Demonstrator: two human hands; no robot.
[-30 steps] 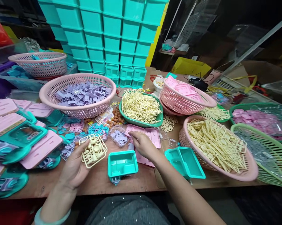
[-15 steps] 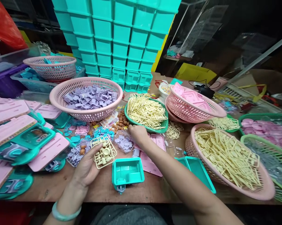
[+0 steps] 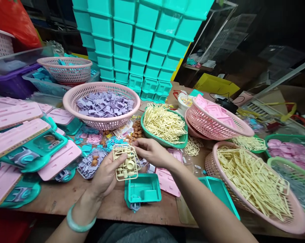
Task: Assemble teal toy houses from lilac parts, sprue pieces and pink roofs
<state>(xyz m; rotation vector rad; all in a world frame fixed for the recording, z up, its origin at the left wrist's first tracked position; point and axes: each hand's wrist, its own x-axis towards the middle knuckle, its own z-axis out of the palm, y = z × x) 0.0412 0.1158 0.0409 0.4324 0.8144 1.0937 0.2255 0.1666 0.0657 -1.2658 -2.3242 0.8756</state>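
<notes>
My left hand (image 3: 104,173) is closed on a cream plastic sprue of small moulded parts (image 3: 130,164), thumb across its face. Curled fingers of my right hand (image 3: 152,152) come up to the sprue's upper right side; whether they pinch anything small is hidden. Just behind that hand lies a heap of small brown pieces (image 3: 137,130). Below the sprue, a turquoise box (image 3: 156,195) with an inner compartment sits on the table, a grey-lilac part at its front. Beside it lies a pink panel (image 3: 169,182), partly under my right forearm.
A green basket of cream sprues (image 3: 185,139) and a pink basket of lilac parts (image 3: 68,101) stand behind my hands. Turquoise boxes (image 3: 139,37) rise in stacks beyond. Pink-and-turquoise toys (image 3: 20,135) pile at left. Another pink basket (image 3: 298,219) heaped with cream pieces is at right.
My right hand has drawn back from the brown pieces to the edge of the sprue. The left hand has brought the sprue slightly rightward. The view has shifted a little.
</notes>
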